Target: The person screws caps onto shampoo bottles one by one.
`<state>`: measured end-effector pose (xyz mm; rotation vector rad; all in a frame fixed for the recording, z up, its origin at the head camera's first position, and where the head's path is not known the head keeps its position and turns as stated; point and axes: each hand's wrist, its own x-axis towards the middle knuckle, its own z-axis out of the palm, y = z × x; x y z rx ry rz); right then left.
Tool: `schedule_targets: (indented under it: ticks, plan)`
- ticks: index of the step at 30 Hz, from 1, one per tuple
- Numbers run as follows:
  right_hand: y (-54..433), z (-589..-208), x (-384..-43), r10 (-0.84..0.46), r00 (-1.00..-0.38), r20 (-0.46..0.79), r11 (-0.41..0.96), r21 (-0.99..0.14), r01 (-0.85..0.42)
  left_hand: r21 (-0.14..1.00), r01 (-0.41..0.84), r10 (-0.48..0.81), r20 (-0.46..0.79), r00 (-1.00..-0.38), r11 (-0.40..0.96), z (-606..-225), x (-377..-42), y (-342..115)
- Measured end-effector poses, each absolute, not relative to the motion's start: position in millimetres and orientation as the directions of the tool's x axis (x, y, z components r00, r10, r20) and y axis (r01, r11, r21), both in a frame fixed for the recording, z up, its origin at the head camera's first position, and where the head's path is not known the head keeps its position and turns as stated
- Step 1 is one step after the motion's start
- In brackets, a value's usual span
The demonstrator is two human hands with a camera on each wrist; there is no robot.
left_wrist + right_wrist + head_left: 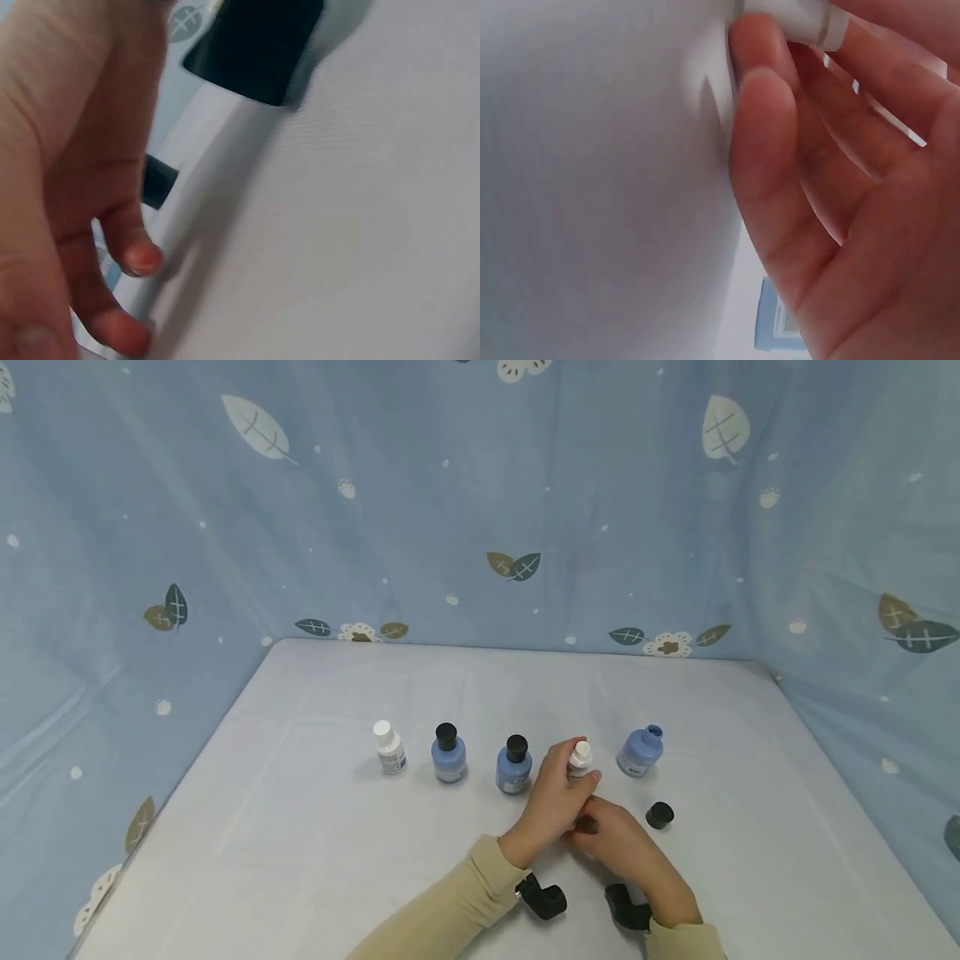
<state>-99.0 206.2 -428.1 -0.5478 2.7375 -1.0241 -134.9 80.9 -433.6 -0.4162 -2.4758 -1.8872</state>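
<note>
In the head view my left hand (553, 793) grips a small white bottle (581, 758) upright, with its narrow top showing above the fingers. Just below it, close to the tabletop, my right hand (618, 839) has its fingers curled together. The right wrist view shows its thumb and index fingertip beside a small white cap (802, 19), which they seem to pinch, largely hidden behind them. An uncapped blue bottle (640, 752) stands right of my hands, with a black cap (660, 815) lying in front of it. Immediately left of my left hand stands a blue bottle (513, 767) with its black cap on.
Farther left stand another black-capped blue bottle (448, 760) and a white-capped white bottle (390, 747). Black curved wrist pieces hang by both forearms. A blue leaf-print curtain (420, 510) surrounds the white table (300, 827). A dark cylindrical shape (255, 45) in the left wrist view is unclear.
</note>
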Motion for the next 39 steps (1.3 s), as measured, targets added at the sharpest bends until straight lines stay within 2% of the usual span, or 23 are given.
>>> schedule_targets:
  ticks: [7,11,16,26,32,39]
  plan:
    - [213,-422,-99,-0.294,-0.956,0.000,0.711,-0.668,-0.219,0.942,0.265,0.235,0.215,-0.948,0.208,-444,-135,81]
    - [217,-419,-99,-0.209,-0.968,0.138,0.742,-0.623,-0.249,0.930,0.321,0.246,0.273,-0.930,0.180,-444,-134,80]
    - [220,-418,-99,-0.143,-0.949,0.281,0.758,-0.585,-0.288,0.914,0.384,0.243,0.347,-0.906,0.129,-429,-128,73]
    - [223,-414,-98,-0.033,-0.954,0.298,0.724,-0.651,-0.229,0.891,0.431,0.210,0.397,-0.893,0.147,-428,-128,73]
    - [224,-412,-98,-0.010,-0.948,0.319,0.723,-0.653,-0.228,0.896,0.408,0.212,0.370,-0.904,0.177,-450,-139,77]
    - [225,-411,-100,0.059,-0.936,0.346,0.709,-0.675,-0.205,0.893,0.403,0.215,0.361,-0.907,0.201,-452,-141,77]
